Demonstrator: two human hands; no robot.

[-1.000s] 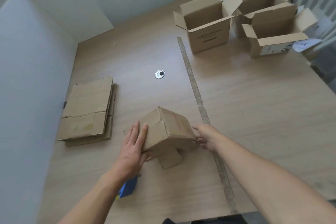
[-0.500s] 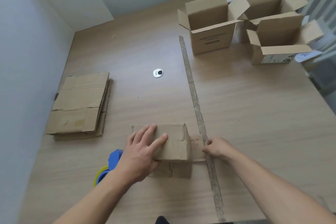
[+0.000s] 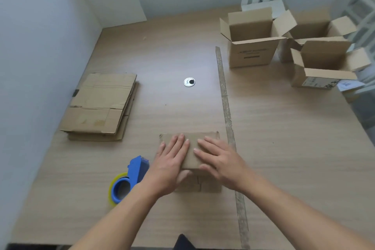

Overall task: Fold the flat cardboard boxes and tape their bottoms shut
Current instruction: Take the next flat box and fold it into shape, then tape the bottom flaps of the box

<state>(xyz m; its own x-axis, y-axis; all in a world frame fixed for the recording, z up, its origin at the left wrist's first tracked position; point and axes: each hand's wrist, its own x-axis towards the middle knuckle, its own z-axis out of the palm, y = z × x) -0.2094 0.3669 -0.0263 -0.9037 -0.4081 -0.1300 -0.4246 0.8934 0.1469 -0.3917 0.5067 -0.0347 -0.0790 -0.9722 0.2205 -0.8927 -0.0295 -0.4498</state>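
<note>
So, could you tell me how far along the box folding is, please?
Done: three brown open-topped cardboard boxes stand at the far right, though their bottoms are hidden. In hand: the left hand and right hand press flat on a small brown cardboard box; no tape shows on it. Left: taping it with the blue tape dispenser beside it, then the stack of flat cardboard sheets at the left.

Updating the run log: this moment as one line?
step: flaps pressed shut | left hand: flat on box | right hand: flat on box | tape dispenser: untouched, beside left wrist
</note>
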